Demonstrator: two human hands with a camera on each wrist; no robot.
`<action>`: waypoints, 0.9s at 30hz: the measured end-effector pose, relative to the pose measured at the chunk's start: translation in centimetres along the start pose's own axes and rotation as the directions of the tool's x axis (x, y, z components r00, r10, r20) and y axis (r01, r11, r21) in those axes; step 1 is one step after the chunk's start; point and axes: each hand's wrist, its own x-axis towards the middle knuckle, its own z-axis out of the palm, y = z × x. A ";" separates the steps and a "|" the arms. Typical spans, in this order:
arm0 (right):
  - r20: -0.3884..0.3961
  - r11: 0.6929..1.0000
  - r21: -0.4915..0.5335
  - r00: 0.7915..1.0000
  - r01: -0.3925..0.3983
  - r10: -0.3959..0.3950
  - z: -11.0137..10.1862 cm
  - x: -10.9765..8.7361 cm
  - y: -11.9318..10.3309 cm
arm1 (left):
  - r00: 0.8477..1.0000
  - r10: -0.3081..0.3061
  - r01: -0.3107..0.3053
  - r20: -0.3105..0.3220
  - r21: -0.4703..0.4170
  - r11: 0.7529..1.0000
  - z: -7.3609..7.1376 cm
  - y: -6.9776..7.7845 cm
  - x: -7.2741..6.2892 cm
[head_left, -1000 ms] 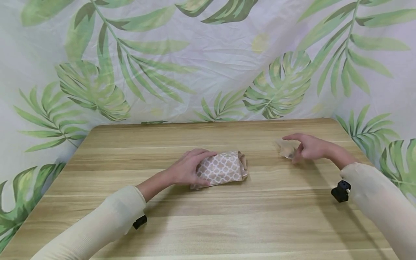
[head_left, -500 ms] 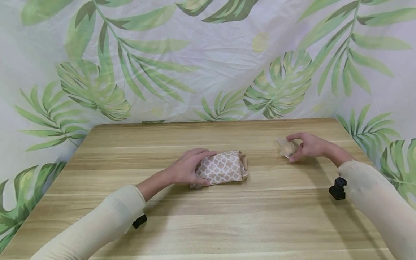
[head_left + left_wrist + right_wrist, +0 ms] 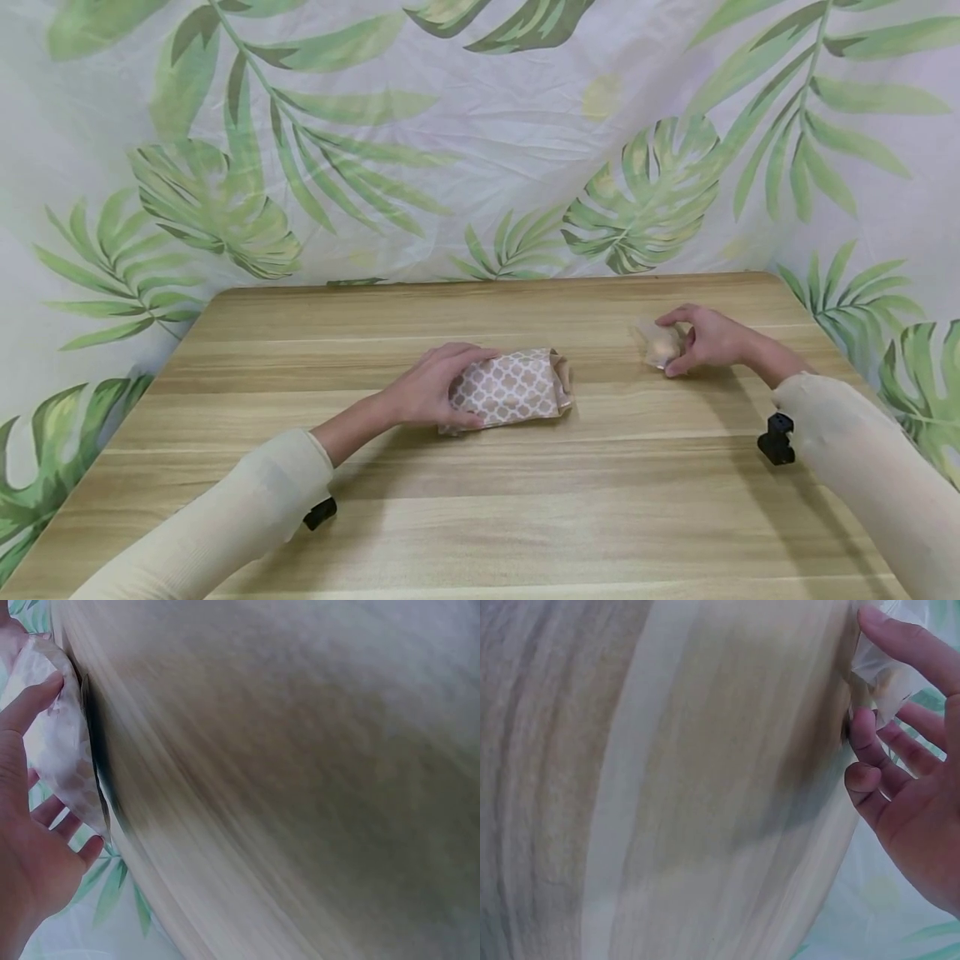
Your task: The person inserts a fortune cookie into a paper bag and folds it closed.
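A tan paper packet (image 3: 513, 387) with a white lattice pattern lies on the table in the head view, its right end folded open in layers. My left hand (image 3: 431, 387) grips the packet's left end, thumb along the near side and fingers over the far side. In the left wrist view the same packet (image 3: 64, 727) sits between thumb and fingers. Farther right, my right hand (image 3: 712, 340) holds a small clear plastic bag (image 3: 658, 343) with something yellowish inside. The right wrist view shows this bag (image 3: 889, 667) by the thumb and fingertips; its contents are unclear.
The wood-grain table (image 3: 525, 517) fills the lower head view, its far edge against a leaf-print cloth (image 3: 510, 150). Black wrist cameras (image 3: 777, 439) hang beneath both cream sleeves (image 3: 232, 517).
My right hand's fingers have drawn in around the small bag, and the yellowish thing inside shows more plainly. The left hand and patterned packet have stayed in place.
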 end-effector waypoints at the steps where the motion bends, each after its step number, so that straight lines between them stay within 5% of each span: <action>1: -0.007 1.000 0.000 1.000 0.003 -0.003 0.1 0.0 0.0 | 1.000 -0.003 0.003 -0.004 -0.010 1.000 0.0 0.0 0.0; 27: -0.126 0.981 0.057 0.976 0.183 -0.175 2.4 -0.6 -2.8 | 0.999 -0.006 0.002 -0.037 -0.096 0.995 0.1 -0.3 0.1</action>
